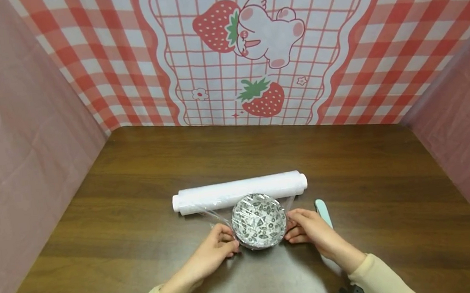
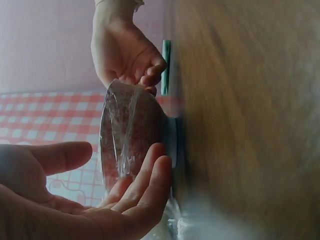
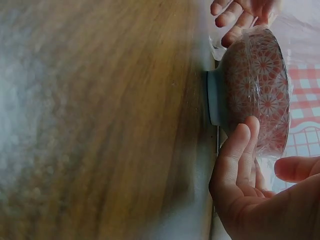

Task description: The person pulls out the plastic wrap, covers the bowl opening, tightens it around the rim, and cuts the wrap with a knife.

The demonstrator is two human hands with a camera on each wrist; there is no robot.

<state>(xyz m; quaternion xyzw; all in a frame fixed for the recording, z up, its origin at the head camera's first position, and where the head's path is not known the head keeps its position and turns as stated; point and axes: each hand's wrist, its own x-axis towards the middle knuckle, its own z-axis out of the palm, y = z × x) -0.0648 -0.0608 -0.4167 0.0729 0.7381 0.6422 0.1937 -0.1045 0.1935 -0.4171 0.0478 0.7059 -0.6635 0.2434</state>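
A bowl [image 1: 259, 220] stands upright on the table, its inside patterned with grey leaves and its outside with reddish flowers [image 3: 267, 90]. Clear plastic wrap [image 2: 122, 135] covers its top and clings in creases to its side. From the left, my left hand [image 1: 218, 248] touches the bowl's wrapped side with its fingers, the thumb held apart in the left wrist view. On the opposite side my right hand [image 1: 311, 231] rests fingertips against the wrap, thumb likewise apart. Behind the bowl lies a white roll of plastic wrap [image 1: 239, 192], with loose film stretching between roll and bowl.
A pale green, slim-handled tool [image 1: 323, 211] lies right of the bowl, partly hidden under my right forearm; its kind is unclear. A red checked cloth [image 1: 120, 58] hangs behind the brown wooden table [image 1: 136, 175], and pink cloth [image 1: 7, 116] hangs at both sides.
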